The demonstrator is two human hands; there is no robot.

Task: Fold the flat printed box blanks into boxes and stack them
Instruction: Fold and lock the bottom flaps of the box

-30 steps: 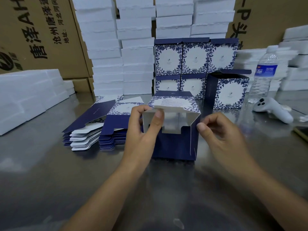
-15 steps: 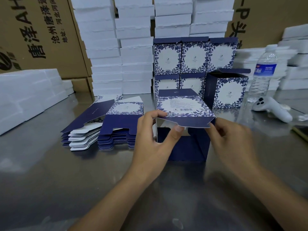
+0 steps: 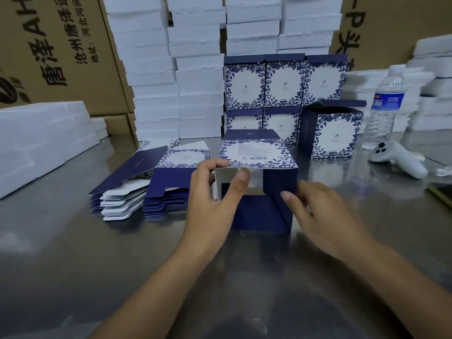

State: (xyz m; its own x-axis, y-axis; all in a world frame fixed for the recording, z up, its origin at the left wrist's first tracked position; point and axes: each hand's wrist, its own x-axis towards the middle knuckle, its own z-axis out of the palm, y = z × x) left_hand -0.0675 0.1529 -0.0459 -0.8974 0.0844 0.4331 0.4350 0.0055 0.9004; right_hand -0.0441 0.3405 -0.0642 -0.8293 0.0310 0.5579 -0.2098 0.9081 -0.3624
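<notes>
Left hand [image 3: 212, 201] in a pinch on the box [image 3: 256, 152]; right hand [image 3: 325, 216], loose-fingered, against its navy side flap.

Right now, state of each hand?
Left hand: fingers and thumb pinch the white flap of the half-folded box.
Right hand: thumb on the box's navy side; blurred, grip cannot be told.

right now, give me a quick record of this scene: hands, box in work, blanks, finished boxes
left hand: grips the open end of the half-folded box, thumb on a white flap
right hand: fingertips at its navy side flap
flat blanks: two piles, left of the box
finished boxes: two rows stacked behind
</notes>
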